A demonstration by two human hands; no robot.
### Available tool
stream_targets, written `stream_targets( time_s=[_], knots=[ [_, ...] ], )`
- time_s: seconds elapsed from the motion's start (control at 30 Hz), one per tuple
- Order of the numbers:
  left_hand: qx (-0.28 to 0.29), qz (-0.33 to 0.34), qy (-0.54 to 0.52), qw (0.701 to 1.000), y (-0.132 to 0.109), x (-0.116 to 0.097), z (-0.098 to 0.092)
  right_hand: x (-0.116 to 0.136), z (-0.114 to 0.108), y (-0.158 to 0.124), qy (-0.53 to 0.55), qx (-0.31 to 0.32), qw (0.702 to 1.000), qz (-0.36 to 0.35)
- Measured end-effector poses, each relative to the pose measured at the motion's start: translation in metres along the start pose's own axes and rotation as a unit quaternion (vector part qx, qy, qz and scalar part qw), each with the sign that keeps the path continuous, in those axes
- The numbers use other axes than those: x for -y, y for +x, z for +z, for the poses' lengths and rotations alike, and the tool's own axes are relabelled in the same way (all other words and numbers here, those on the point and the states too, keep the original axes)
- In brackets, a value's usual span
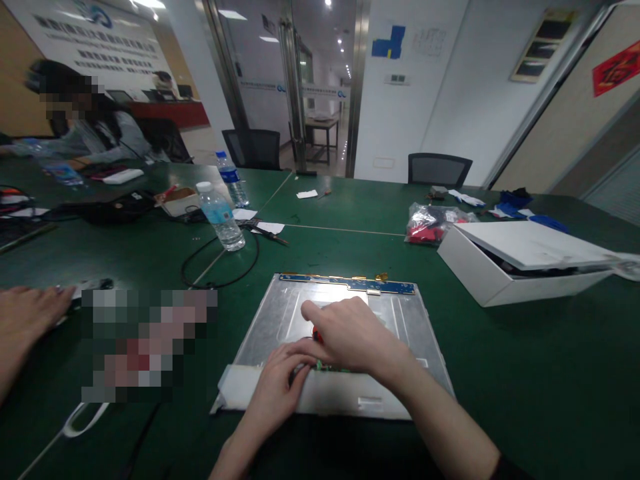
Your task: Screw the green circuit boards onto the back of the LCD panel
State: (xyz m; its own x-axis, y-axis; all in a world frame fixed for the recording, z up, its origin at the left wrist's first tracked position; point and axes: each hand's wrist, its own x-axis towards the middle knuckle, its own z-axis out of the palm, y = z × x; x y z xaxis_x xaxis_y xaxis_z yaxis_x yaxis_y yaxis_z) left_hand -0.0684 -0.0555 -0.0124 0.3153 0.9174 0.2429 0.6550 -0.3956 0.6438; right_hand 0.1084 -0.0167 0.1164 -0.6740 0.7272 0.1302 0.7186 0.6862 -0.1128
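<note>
Flat on the table in front of me lies a display panel (270, 313) with a silver metal back. A blue circuit strip (345, 284) runs along its far edge, and a white cover strip (345, 393) along the near one. My right hand (355, 337) is closed over the panel's middle around a red-and-black tool (316, 333), probably a screwdriver; its tip is hidden. Directly beside it, my left hand (283, 380) has its fingers curled together at the near strip. Bits of a green circuit board (323, 365) show by those fingertips; what they pinch is hidden.
A white box (505, 287) with its lid ajar stands right, near a plastic bag with red contents (433, 223). Two water bottles (223, 217) (233, 180) and a black cable (257, 257) lie ahead left. Another person's hand (35, 310) rests at the far left.
</note>
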Motion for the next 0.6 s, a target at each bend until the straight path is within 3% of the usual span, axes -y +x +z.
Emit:
stream_targets(
  time_s=[0.3, 0.6],
  knots=[
    [0.001, 0.000, -0.010, 1.000, 0.0006, 0.0012, 0.0003, 0.0008, -0.0051, -0.0037, 0.036, -0.013, 0.998, -0.045],
    [0.012, -0.004, 0.002, 1.000, 0.0011, 0.0005, -0.0007, 0.0016, -0.0026, -0.0008, 0.006, 0.013, 1.000, 0.001]
  ],
)
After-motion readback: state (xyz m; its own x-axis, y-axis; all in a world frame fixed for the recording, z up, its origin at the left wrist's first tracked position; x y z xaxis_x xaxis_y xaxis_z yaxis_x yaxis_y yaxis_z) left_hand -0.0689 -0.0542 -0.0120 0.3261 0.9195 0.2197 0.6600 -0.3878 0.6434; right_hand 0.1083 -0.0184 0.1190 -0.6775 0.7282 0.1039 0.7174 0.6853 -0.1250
